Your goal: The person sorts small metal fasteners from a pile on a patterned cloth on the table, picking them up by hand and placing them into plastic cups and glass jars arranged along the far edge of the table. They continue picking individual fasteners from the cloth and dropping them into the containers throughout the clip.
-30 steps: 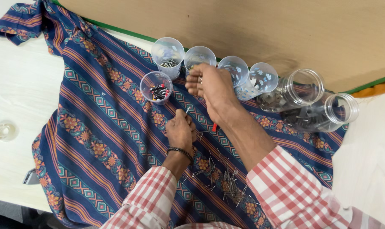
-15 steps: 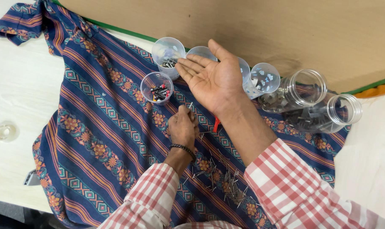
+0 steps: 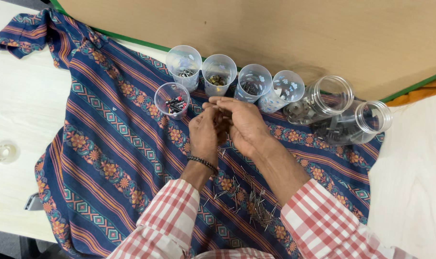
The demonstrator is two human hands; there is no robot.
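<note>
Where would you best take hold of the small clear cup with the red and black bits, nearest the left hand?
Probably the clear cup by its side wall just below the rim, coming from above on the near-left: it stands upright, mouth open, with other cups behind and the left hand to its right.

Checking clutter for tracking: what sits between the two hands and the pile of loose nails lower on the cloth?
Head view: only patterned cloth with a few stray nails below the left hand and right hand; the nail pile lies between the forearms.

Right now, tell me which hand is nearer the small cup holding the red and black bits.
Left. The left hand sits just right of and below the small cup; the right hand is farther right, beyond the left hand.
</note>
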